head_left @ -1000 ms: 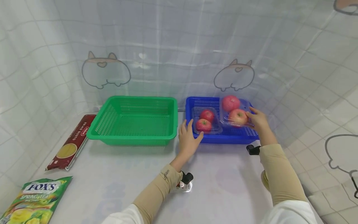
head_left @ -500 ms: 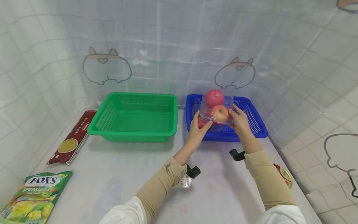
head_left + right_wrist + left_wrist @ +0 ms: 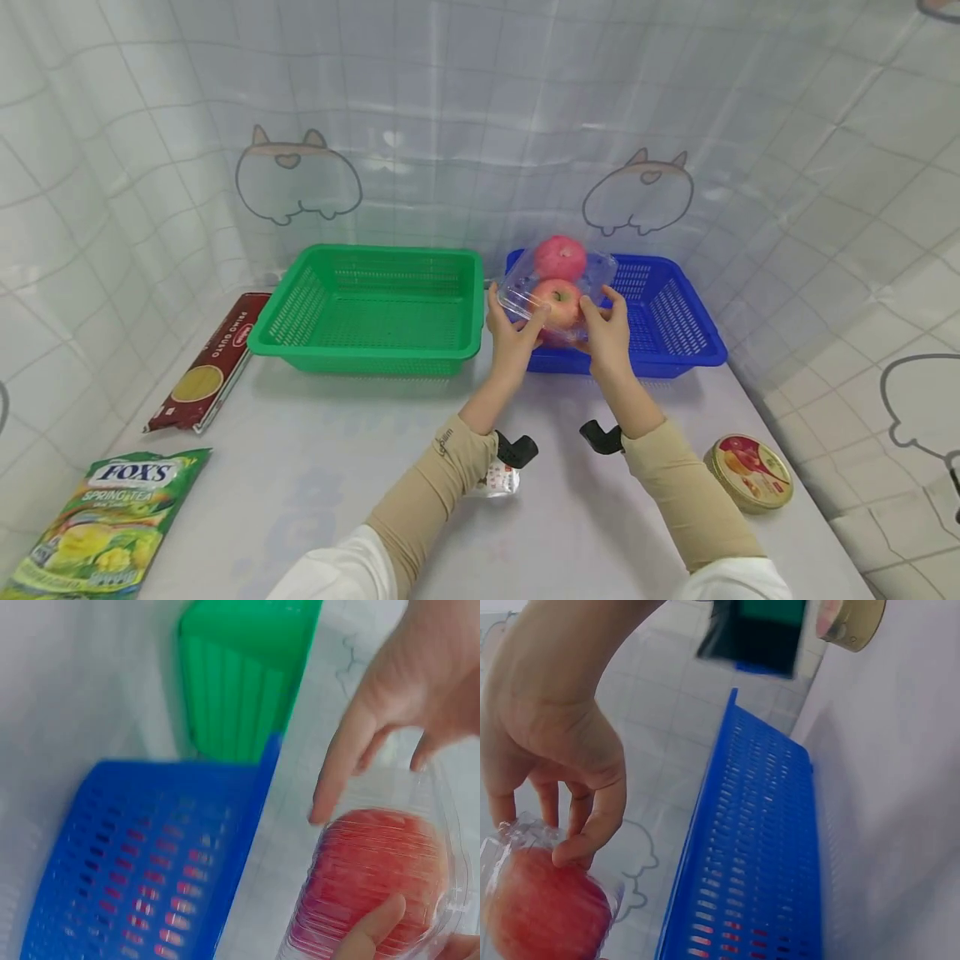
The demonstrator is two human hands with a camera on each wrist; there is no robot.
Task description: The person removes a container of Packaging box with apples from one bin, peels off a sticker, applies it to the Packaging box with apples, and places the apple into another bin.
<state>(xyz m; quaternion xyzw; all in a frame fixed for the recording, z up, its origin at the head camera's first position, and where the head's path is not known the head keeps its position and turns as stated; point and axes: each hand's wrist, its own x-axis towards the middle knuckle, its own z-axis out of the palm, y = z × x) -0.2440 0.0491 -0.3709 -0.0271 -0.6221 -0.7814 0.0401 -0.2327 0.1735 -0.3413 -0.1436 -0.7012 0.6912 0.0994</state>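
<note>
Okay, so the clear apple pack (image 3: 597, 271) is up over the left part of the blue basket (image 3: 666, 363), kinda askew, its two apples (image 3: 560, 258) lined up roughly near to far; can't tell its long axis. Left hand (image 3: 516, 337) and right hand (image 3: 609, 335) both have fingers (image 3: 496, 310) gripping its near end, thumbs nearly facing. More red fruit (image 3: 144, 905) shows through the basket's holes. Green basket (image 3: 375, 365) sits just left.
</note>
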